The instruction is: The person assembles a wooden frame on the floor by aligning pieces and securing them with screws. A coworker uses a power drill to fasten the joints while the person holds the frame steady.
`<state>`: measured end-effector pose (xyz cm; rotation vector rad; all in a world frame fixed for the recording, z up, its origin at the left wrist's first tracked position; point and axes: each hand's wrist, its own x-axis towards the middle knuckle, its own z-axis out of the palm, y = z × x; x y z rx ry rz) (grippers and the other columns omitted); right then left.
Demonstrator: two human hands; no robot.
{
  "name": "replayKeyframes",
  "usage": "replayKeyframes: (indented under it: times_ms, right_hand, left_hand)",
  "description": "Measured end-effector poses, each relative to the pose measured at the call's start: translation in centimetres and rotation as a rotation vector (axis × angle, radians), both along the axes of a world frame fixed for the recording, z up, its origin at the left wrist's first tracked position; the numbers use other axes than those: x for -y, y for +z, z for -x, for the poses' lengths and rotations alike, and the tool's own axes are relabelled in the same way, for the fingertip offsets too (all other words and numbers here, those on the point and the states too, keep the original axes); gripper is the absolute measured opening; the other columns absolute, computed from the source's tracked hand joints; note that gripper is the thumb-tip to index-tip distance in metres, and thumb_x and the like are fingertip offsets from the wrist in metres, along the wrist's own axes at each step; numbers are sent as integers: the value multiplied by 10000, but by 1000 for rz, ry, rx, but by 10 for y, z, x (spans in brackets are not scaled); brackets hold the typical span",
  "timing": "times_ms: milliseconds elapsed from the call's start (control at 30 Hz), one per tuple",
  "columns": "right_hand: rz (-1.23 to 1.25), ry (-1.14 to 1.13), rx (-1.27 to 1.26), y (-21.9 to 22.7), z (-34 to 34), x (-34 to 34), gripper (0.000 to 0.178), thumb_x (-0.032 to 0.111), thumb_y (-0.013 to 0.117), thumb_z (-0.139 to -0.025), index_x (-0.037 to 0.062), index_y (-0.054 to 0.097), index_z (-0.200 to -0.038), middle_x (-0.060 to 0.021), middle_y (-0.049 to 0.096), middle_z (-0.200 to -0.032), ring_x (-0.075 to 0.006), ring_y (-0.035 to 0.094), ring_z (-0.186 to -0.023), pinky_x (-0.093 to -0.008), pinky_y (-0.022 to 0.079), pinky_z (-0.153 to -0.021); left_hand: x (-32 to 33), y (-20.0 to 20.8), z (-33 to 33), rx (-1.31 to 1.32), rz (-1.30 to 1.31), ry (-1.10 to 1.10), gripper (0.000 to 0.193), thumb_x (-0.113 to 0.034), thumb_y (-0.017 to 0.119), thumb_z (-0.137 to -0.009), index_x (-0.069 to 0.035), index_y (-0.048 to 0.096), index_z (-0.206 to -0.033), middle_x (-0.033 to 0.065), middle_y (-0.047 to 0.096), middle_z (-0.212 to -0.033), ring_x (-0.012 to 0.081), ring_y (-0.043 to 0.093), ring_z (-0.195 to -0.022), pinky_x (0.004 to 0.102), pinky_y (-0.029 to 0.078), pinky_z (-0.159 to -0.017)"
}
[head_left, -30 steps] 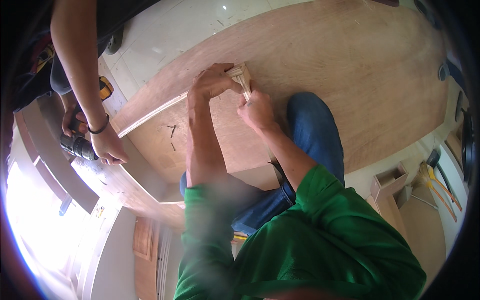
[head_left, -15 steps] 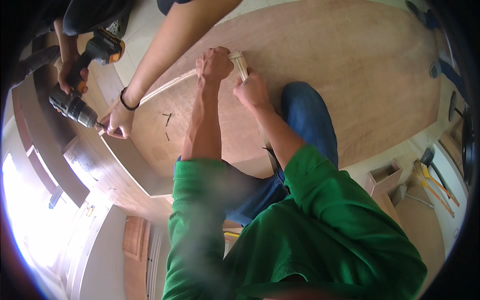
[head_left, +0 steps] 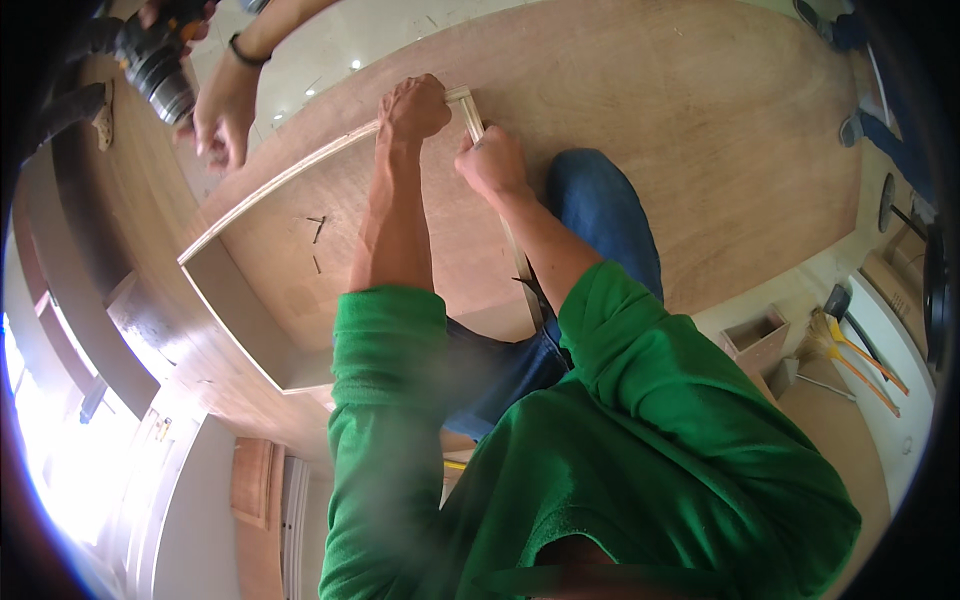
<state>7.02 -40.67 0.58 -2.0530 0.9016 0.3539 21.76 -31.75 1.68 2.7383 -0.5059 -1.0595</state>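
Wooden strip, long axis running away from person, both hands gripping it

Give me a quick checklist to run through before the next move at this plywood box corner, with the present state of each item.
1. Left hand on the corner of the plywood box: ok, fist closed there.
2. Right hand on the side panel edge: ok, gripping it.
3. Corner joint flush: cannot tell, both hands cover it.
4. Loose nails inside the box, away from both hands: ok.
5. Co-worker's hand apart from the gripped corner: ok, it is at the far end of the top edge.
6. Co-worker's drill away from the person's hands: ok, at the picture's upper left.
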Motion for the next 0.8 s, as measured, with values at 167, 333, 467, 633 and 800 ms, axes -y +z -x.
replayKeyframes:
  times_ms: [167, 333, 467, 633, 800]
  right_hand:
    - [-18, 9, 8, 0, -2, 2, 277, 254, 683, -988, -9, 765, -976, -294, 763, -913, -494, 753, -911, -542, 602, -819]
    - [9, 19, -13, 1, -2, 1, 277, 254, 683, -985, -11, 764, -980, -298, 761, -904, -488, 753, -926, -546, 595, -834]
    - [-79, -16, -42, 8, -2, 2, 256, 224, 738, -918, 1, 772, -1039, -276, 782, -966, -457, 774, -965, -526, 614, -870]
    - [-39, 17, -69, 13, -6, 5, 251, 197, 764, -886, 19, 780, -1063, -265, 792, -998, -448, 781, -981, -518, 622, -887]
    - [-32, 1, -70, 6, -5, 4, 276, 230, 760, -905, 3, 779, -1059, -280, 788, -999, -457, 779, -994, -518, 622, -905]
  left_hand:
    - [8, 2, 5, 112, -65, -18, 292, -138, 685, -861, -124, 825, -1117, 172, 810, -1123, 365, 774, -1103, 482, 608, -970]
    - [6, 4, 6, 69, -48, -9, 312, -162, 659, -861, -81, 819, -1116, 212, 796, -1170, 399, 750, -1159, 504, 592, -1001]
    - [4, 5, 8, 82, -39, -6, 333, -177, 656, -882, -98, 808, -1167, 197, 794, -1193, 390, 750, -1165, 507, 592, -995]
    - [6, 7, 9, 112, -58, 5, 342, -189, 666, -893, -115, 798, -1200, 185, 793, -1205, 378, 749, -1170, 504, 594, -988]
    - [6, 6, 6, 59, -94, -18, 328, -199, 677, -887, -120, 800, -1180, 165, 789, -1239, 354, 740, -1203, 487, 584, -1010]
